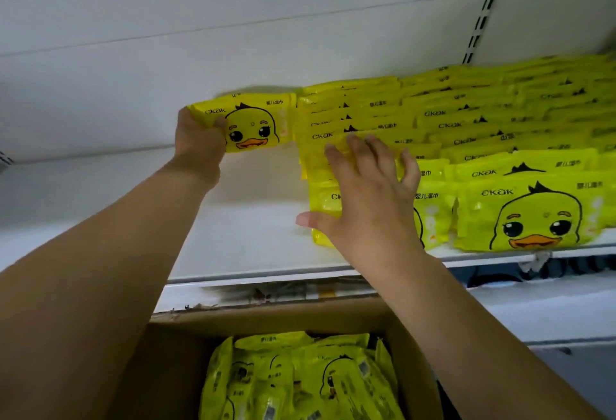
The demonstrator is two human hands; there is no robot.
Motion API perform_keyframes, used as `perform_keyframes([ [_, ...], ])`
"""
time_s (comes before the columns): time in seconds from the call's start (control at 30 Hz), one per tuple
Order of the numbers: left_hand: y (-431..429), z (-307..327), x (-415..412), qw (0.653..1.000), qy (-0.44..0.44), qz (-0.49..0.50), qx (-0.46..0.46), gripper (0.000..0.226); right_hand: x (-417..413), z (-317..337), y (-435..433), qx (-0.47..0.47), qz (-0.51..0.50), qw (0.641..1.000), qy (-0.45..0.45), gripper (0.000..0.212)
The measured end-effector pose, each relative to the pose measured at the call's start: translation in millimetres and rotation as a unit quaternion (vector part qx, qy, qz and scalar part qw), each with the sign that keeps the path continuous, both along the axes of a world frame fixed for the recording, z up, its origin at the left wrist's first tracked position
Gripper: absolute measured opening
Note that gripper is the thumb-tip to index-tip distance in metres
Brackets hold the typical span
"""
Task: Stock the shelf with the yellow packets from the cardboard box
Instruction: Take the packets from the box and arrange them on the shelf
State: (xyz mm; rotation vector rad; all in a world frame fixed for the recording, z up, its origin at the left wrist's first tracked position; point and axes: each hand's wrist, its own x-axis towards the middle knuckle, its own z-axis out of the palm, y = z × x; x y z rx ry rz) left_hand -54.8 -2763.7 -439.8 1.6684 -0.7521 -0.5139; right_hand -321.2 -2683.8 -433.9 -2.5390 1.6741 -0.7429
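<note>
The left hand [200, 139] grips a yellow duck packet [256, 123] by its left end, upright, its long axis running left to right. The right hand [366, 193], fingers spread and holding nothing, presses on the leftmost row of packets [353, 113], just right of the held one. The bare shelf [253, 239] below looks like its slot; the cardboard box [410, 336] sits underneath.

Our left hand [200, 139], bare, our right hand [370, 193], bare as well, a short trimmed nail on our right thumb [305, 220], our left forearm [116, 269] and our right forearm [483, 336] uncovered from wrist to the frame's edge
</note>
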Motion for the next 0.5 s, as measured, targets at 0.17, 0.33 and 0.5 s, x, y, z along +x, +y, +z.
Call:
perform_keyframes([
  [0.17,-22.8,-15.1,2.2,0.999,-0.045,0.001,0.031,0.036,4.2,-7.3,-3.5,-0.025,-0.018,0.999,-0.006,0.094],
  [0.33,-25.0,-23.1,8.1,0.989,-0.121,0.065,0.063,0.049,1.2,-13.0,-5.4,-0.048,-0.013,0.999,-0.012,0.094],
  [0.5,-17.6,-27.2,1.6,0.995,-0.056,0.076,0.039,0.058,-3.2,-16.8,-5.9,-0.060,0.011,0.997,-0.041,0.095],
])
